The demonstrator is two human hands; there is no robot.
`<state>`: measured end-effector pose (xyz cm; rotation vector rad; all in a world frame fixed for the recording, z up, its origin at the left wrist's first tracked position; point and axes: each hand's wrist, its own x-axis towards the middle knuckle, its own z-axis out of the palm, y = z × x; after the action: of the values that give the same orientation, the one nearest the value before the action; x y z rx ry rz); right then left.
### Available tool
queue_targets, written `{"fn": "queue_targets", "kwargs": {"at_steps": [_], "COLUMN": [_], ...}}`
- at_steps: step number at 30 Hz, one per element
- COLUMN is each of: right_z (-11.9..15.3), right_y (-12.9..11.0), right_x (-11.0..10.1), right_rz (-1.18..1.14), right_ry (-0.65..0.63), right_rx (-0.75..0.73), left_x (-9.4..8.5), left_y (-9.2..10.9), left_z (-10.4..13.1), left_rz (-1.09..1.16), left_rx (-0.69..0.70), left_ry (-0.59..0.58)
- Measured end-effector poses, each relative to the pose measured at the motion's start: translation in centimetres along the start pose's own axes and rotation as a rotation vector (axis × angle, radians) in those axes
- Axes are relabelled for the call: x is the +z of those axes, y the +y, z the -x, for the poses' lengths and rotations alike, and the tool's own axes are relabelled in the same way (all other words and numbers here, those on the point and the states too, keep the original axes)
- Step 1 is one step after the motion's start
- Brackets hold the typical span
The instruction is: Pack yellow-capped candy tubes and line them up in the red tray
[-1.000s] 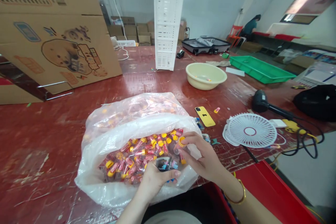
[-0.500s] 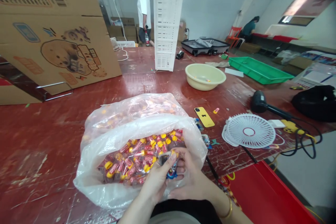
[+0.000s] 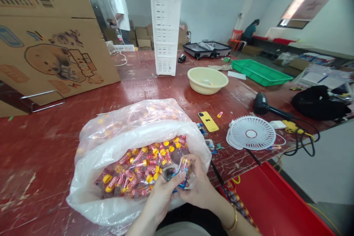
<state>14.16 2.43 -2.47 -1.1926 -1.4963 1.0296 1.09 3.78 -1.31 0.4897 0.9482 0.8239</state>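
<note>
My left hand [image 3: 163, 191] pinches a small clear plastic packet [image 3: 169, 172] with dark and blue print, its thumb on top. My right hand [image 3: 200, 184] curls around the right side, its fingers closed on a little clear bottle [image 3: 184, 165] that stands upright against the packet. Whether the bottle is inside the packet or only beside it, I cannot tell. Both hands are over the near right part of a white woven bag [image 3: 96, 206], which lies with its mouth wide. Many tiny bottles [image 3: 138, 169] with red labels and yellow caps fill it.
A yellow phone [image 3: 208, 121], more packets [image 3: 210, 146] and a white fan [image 3: 251, 133] lie to the right, near a black hair dryer [image 3: 261, 104]. Beyond are a cream basin [image 3: 207, 89], green tray [image 3: 257, 73] and stacked white baskets [image 3: 166, 33]. A big carton [image 3: 55, 55] stands left.
The little bottle now shows more clearly, upright between my hands, and my right fingers have shifted up around it. My view has turned slightly right. The person at the back has turned.
</note>
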Motion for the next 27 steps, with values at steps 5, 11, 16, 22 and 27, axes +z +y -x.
{"fn": "queue_targets", "kwargs": {"at_steps": [5,11,16,22,27], "right_z": [0.2,0.1,0.9,9.9,15.5], "right_y": [0.6,0.2,0.7,8.0,16.9], "right_x": [0.0,-0.5,-4.7,-16.7,-17.9], "right_rz": [0.022,-0.071,-0.324,0.043,0.197], "right_ry": [0.015,0.002,0.221,1.213,1.215], "right_rx": [0.003,0.036,0.156,0.274,0.538], "left_x": [0.2,0.3,0.2,-2.0,-1.9], "left_y": [0.0,0.1,-0.6,-2.1,-2.0], "left_z": [0.0,0.0,0.9,1.5,1.6], "left_rz": [-0.004,-0.049,-0.161,-0.165,-0.233], "left_rx": [0.017,0.02,-0.118,-0.195,-0.147], "left_ry": [-0.005,0.003,-0.034,0.01,0.084]}}
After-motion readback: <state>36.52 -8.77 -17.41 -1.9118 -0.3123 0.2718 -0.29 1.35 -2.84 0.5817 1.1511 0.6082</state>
